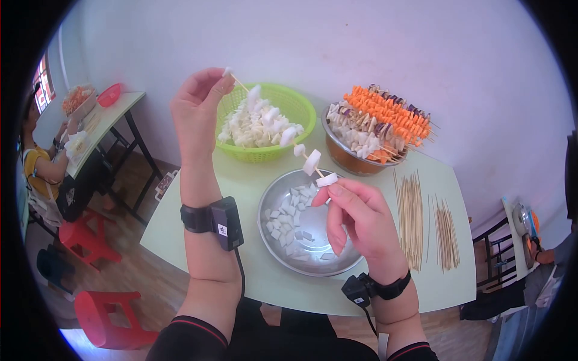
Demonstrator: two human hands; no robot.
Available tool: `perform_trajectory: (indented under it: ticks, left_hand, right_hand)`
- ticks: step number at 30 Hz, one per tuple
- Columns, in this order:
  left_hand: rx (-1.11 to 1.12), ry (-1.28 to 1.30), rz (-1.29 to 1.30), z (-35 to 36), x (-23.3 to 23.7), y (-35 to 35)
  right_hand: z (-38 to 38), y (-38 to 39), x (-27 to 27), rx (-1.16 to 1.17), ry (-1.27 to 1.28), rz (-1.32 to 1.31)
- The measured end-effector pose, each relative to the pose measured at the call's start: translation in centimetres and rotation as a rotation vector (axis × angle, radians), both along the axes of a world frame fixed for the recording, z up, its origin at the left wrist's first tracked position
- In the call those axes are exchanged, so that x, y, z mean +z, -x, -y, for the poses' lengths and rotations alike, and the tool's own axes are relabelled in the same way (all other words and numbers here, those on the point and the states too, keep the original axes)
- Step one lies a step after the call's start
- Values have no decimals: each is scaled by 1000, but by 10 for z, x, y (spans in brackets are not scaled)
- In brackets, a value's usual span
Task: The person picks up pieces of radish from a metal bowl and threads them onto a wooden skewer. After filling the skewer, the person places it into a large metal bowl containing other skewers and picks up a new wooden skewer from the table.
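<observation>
A skewer of white pieces (288, 136) slants across the view, its bamboo stick showing between the spaced chunks. My left hand (197, 111) pinches its far upper end, where one white piece sits at the tip. My right hand (364, 219) grips the lower end, thumb and fingers at a white slice. Beneath the right hand, a round metal bowl (268, 253) holds loose white cut pieces (286, 219). Behind the skewer, a green plastic basket (301, 102) is heaped with skewered white pieces (256, 123), partly hidden.
A metal basin (346, 157) is piled with orange, white and purple-edged skewers (385, 117). Two bundles of bare bamboo sticks (410, 222) lie at the table's right. At left, a seated person (45, 171) works at another table (111, 120); red stools (111, 319) stand nearby. Someone's arm (546, 257) shows far right.
</observation>
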State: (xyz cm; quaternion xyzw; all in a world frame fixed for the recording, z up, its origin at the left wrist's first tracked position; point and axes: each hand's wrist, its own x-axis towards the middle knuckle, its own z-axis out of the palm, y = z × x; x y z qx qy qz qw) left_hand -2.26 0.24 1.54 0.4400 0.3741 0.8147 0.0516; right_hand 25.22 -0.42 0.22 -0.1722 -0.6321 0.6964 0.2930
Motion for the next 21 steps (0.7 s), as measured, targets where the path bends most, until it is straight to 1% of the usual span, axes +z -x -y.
perform_trajectory:
  ticks: [1,2,4,8,10,11,13,17,19,20,21]
  left_hand:
    - [-1,0,-3,0,0,0]
    - [-2,1,-4,-1,-1,1]
    - [-39,-21,-8,-2,-2,3]
    - [-50,-15,11,0,0,2]
    - [-42,0,-11,0,-1,3]
    - [-42,0,-11,0,0,1]
    - [-50,17,-76,-2,1,-6]
    - [-30,21,-92,-6,0,-9]
    - [-47,41,-92,-6,0,-8]
    - [-48,41,-92,-6,-1,-7]
    - [-56,45,-99,-6,-1,-7]
  right_hand:
    - [-1,0,-1,57,126,-50]
    - [-2,0,-2,56,127,-51]
    - [-6,0,-6,173,280,-172]
    - [-3,4,-8,108,242,-154]
    - [5,10,-11,-190,-266,66]
    - [8,13,-13,-190,-266,66]
    - [13,16,-16,-263,-458,161]
    - [11,15,-15,-228,-415,147]
    - [5,11,-13,-89,-176,49]
    - [3,9,-12,-90,-175,49]
    - [1,7,-10,-44,-54,-10]
